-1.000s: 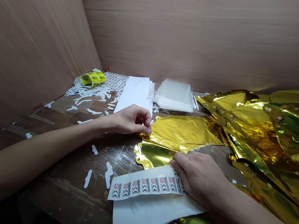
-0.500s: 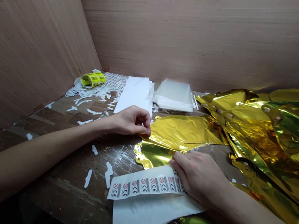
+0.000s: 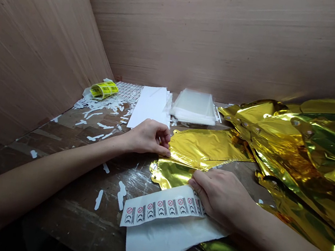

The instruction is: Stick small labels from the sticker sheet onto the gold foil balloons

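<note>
A flat gold foil balloon (image 3: 205, 144) lies in front of me, its scalloped edge facing left. At that edge, the curled fingers and thumb of my left hand (image 3: 149, 136) close on the foil; the exact contact at the fingertips is partly hidden. My right hand (image 3: 221, 195) grips a sheet of stickers (image 3: 156, 215) by its right end. White backing with a row of small CE marks and red warning circles shows on the sheet, which is folded over so a blank part hangs below. The right fingertips rest close to the balloon's lower edge.
More gold foil balloons (image 3: 318, 136) are heaped on the right. At the back stand white cards (image 3: 148, 105), a stack of clear plastic bags (image 3: 194, 106) and a yellow label roll (image 3: 105, 89). White paper scraps (image 3: 121, 194) litter the brown table (image 3: 75, 225). Wooden panels (image 3: 216, 35) enclose it.
My left hand has shifted slightly right and down along the foil edge, its thumb a little lower and the fingers slightly looser. My right hand and the sticker sheet have barely moved.
</note>
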{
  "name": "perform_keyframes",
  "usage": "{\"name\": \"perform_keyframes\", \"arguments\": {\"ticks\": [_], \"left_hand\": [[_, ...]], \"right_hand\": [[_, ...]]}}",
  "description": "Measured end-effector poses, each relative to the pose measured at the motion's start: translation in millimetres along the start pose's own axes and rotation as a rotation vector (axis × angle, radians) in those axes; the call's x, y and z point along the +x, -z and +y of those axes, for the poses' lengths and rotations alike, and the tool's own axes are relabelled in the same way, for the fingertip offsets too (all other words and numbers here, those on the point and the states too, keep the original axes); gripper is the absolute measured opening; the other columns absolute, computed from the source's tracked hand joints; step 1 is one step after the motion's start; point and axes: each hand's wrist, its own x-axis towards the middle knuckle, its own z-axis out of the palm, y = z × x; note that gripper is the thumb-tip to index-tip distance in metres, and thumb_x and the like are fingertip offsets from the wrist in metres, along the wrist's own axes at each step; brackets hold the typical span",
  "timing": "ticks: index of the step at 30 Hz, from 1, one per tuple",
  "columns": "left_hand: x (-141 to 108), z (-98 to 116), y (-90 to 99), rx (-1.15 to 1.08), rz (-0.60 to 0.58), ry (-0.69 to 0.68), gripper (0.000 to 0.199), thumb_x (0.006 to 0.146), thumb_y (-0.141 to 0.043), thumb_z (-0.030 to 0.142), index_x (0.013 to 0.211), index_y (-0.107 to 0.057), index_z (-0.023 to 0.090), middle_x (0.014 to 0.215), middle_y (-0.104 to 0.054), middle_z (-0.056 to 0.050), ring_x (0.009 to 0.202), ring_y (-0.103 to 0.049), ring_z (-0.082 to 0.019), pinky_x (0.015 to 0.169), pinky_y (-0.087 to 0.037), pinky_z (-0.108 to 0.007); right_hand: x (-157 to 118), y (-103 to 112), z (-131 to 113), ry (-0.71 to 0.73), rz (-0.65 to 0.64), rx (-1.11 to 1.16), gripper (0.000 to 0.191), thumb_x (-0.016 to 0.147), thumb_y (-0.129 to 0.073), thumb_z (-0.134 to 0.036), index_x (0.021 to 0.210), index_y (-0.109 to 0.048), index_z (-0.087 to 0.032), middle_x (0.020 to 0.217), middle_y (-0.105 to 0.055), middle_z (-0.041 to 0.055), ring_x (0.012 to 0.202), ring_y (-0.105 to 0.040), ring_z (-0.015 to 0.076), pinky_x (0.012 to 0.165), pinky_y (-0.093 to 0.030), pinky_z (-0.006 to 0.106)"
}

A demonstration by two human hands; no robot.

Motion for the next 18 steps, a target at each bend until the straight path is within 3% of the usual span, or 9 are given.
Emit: {"name": "perform_keyframes", "arguments": {"ticks": [6,10,14,16,18], "left_hand": [[5,-2,-4.4,0.092,0.113,0.057,0.062,0.045,-0.098,0.045,0.089,-0.068,0.014,0.080,-0.075,-0.007,0.069,-0.070,-0.017,0.059,-0.055,-0.025],[10,-3,-8.5,0.117,0.161,0.136,0.048,0.059,-0.092,0.049,0.080,-0.066,0.015,0.064,-0.070,-0.002,0.052,-0.062,-0.013,0.048,-0.046,-0.023],[4,11,-8.4,0.221,0.300,-0.051,0.032,0.068,-0.089,0.038,0.075,-0.068,0.014,0.066,-0.067,-0.001,0.058,-0.058,-0.010,0.054,-0.045,-0.022],[-4,23,-9.7,0.152,0.209,-0.134,0.030,0.075,-0.084,0.039,0.078,-0.069,0.014,0.068,-0.068,-0.002,0.059,-0.058,-0.010,0.055,-0.045,-0.022],[-13,36,-14.5,0.047,-0.002,-0.166,0.034,0.074,-0.084,0.043,0.082,-0.071,0.013,0.073,-0.071,-0.004,0.060,-0.060,-0.011,0.055,-0.047,-0.022]], "right_hand": [[1,0,0,0.003,0.005,-0.007,0.037,0.105,-0.036,-0.032,0.075,-0.054,-0.020,0.063,-0.060,0.0016,0.055,-0.043,0.0154,0.061,-0.016,0.033],[1,1,-1,0.003,-0.008,-0.014,0.037,0.105,-0.035,-0.032,0.076,-0.055,-0.020,0.063,-0.060,0.0021,0.055,-0.043,0.0158,0.061,-0.016,0.033],[1,2,-2,-0.005,-0.018,-0.032,0.036,0.105,-0.035,-0.032,0.078,-0.057,-0.020,0.064,-0.061,0.0028,0.056,-0.044,0.0159,0.061,-0.015,0.033],[0,1,-2,-0.001,-0.009,-0.041,0.036,0.105,-0.035,-0.031,0.079,-0.058,-0.019,0.065,-0.062,0.0029,0.056,-0.045,0.0153,0.061,-0.015,0.033],[0,-1,-2,0.003,0.029,-0.048,0.037,0.105,-0.034,-0.031,0.079,-0.057,-0.019,0.064,-0.061,0.0026,0.055,-0.043,0.0145,0.060,-0.014,0.033]]}}
